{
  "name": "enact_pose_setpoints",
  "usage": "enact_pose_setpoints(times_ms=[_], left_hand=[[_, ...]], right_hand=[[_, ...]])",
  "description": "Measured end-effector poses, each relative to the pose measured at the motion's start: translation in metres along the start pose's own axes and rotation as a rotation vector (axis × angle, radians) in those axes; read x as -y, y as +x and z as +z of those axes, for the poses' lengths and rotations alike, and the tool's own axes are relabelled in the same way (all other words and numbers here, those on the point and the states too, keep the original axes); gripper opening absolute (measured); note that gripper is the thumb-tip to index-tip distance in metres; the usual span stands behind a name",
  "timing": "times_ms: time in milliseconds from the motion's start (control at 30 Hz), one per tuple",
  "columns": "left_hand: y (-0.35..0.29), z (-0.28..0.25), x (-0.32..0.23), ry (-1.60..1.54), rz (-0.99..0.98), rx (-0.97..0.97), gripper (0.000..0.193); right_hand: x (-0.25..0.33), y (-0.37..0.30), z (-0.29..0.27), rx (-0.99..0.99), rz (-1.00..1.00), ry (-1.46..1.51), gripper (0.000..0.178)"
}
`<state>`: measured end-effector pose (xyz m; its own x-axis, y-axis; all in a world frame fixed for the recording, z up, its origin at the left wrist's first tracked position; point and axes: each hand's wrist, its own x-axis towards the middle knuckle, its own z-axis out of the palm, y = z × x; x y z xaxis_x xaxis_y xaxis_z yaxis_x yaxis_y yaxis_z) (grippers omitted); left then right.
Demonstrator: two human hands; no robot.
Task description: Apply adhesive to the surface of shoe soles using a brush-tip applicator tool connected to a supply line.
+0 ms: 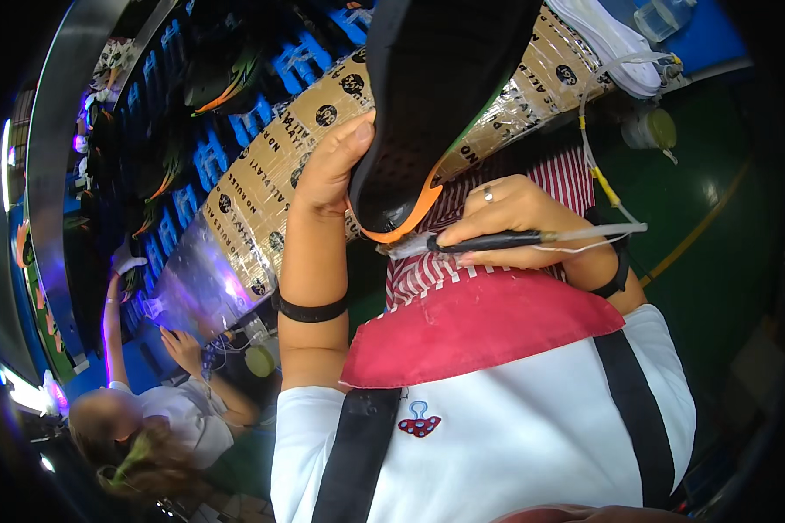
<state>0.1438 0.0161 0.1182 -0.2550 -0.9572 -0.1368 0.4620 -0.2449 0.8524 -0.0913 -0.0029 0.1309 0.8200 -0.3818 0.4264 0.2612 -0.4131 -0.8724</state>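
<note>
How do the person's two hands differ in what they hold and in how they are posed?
The left hand grips the black shoe with the orange edge from its side, thumb up; the right hand pinches a thin black pen-like tool lying level. The right hand wears a ring, the left shows none. Both wrists wear a black band.

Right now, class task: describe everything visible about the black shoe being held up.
The black shoe is held raised, its dark dotted side showing, with an orange band along the lower edge and a green streak beside it. The left hand grips its lower end; the right hand lays a black pen-like tool against the orange edge.
</note>
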Motion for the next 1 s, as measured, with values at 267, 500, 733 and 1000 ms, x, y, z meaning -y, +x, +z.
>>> enact_pose_setpoints(times_ms=[267, 500, 733, 1000], left_hand=[[0.008, 0.010, -0.015, 0.050, -0.153, 0.074, 0.045], [0.008, 0.006, -0.019, 0.251, -0.286, 0.091, 0.043], [0.016, 0.009, -0.017, 0.400, -0.412, 0.165, 0.045], [0.017, 0.006, -0.016, 0.405, -0.382, 0.150, 0.041]], right_hand=[[-0.012, -0.001, 0.018, -0.111, 0.039, -0.074, 0.023], [-0.002, -0.001, -0.001, 0.035, 0.127, 0.021, 0.023], [-0.010, 0.000, 0.012, 0.014, 0.003, -0.263, 0.022], [-0.012, 0.001, 0.010, -0.103, 0.118, -0.147, 0.023]])
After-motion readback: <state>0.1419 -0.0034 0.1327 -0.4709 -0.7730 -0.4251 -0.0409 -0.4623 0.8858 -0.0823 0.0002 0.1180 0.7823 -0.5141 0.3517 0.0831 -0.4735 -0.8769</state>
